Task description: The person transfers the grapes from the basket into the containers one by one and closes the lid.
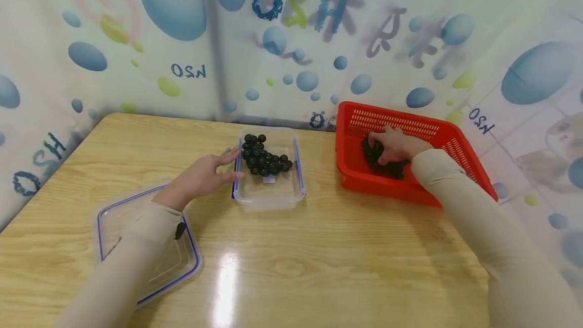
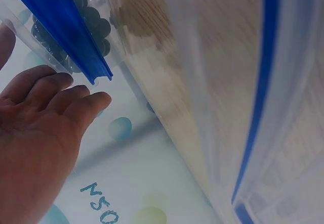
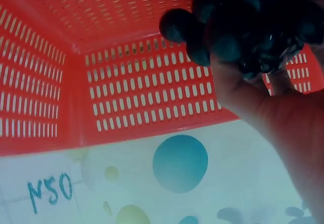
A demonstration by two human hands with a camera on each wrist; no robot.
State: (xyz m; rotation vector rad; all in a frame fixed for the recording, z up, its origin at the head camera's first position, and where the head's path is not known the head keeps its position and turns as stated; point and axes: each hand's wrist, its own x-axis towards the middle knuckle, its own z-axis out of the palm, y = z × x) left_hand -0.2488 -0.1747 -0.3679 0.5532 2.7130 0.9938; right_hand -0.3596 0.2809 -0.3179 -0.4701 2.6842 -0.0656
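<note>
My left hand (image 1: 205,177) is at the left side of a clear plastic container (image 1: 273,198), fingers fairly straight and thumb over its near left edge. Inside the container lies a bunch of dark grapes (image 1: 261,160). The left wrist view shows the container's blue side clip (image 2: 63,27) hanging outward just above the fingertips. At the right, my right hand (image 1: 395,145) reaches into a red plastic basket (image 1: 387,182) and grips another bunch of dark grapes (image 3: 253,27), its fingers curled around them. Part of that bunch is hidden behind the hand.
A clear lid with a blue seal (image 1: 173,262) lies on the wooden table (image 1: 319,262) at the front left, partly under my left forearm. Behind the table's far edge hangs a patterned curtain (image 1: 291,39). The basket's slotted walls rise around my right hand.
</note>
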